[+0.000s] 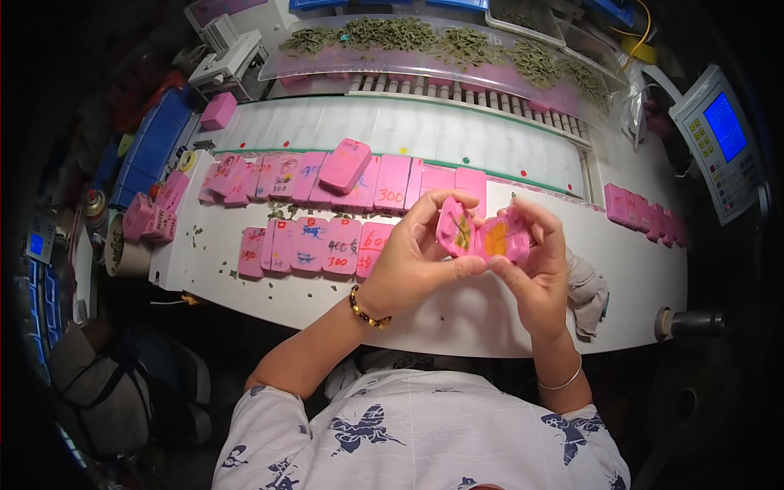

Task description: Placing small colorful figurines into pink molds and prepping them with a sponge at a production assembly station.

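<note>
Over the near part of the white table, my two hands hold a pink rubber block parted like a book, its inner faces turned up. My left hand (412, 265) grips the left half (448, 232), which shows a yellow-green patch inside. Fingers and thumb of my right hand (541, 282) close round the right half (518, 236), whose hollow looks orange-yellow. The halves meet or nearly meet in the middle. Just beyond my left hand lies a row of similar pink blocks (393, 184) with handwritten marks, one block (345, 166) resting tilted on top.
A shorter row of pink blocks (307, 245) lies left of my hands. Beyond runs a pale conveyor belt (343, 122), with a clear tray (392, 63) of green pieces above it. At right are a crumpled cloth (586, 294), more pink blocks (645, 214) and a control panel (719, 135).
</note>
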The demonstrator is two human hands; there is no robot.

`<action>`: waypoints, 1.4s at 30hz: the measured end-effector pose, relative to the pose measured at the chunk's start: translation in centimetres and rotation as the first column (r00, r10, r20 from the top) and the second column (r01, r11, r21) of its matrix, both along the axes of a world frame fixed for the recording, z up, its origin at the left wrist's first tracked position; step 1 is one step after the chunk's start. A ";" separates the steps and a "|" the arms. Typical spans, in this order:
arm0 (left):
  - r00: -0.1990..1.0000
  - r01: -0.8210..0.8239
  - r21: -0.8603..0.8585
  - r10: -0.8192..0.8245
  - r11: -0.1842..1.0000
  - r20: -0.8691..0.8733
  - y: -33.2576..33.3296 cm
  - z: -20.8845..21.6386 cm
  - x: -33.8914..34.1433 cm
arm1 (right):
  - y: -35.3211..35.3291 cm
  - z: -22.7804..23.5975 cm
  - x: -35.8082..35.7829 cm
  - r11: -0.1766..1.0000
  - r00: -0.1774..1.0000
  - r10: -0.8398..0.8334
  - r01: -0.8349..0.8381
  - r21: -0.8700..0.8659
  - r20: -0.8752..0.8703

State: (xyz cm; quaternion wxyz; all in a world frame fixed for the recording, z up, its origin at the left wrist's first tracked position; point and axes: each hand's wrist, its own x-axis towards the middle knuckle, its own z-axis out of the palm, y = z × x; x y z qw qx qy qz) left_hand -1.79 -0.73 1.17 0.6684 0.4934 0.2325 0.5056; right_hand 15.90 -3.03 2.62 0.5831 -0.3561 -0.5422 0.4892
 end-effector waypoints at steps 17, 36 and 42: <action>0.826 0.238 -0.535 0.121 0.811 0.550 1.2 -0.7 1.3 | -1.7 -0.6 -2.1 0.933 0.828 -0.116 -0.098 0.345 0.549; 0.954 -0.030 -0.394 0.145 0.918 0.264 0.5 0.0 1.5 | 0.2 2.4 -1.0 0.869 0.710 -0.346 -0.004 0.494 0.613; 0.956 -0.036 -0.466 0.167 0.884 0.242 0.1 0.2 1.6 | 0.4 1.8 -0.9 0.859 0.674 -0.351 -0.046 0.510 0.650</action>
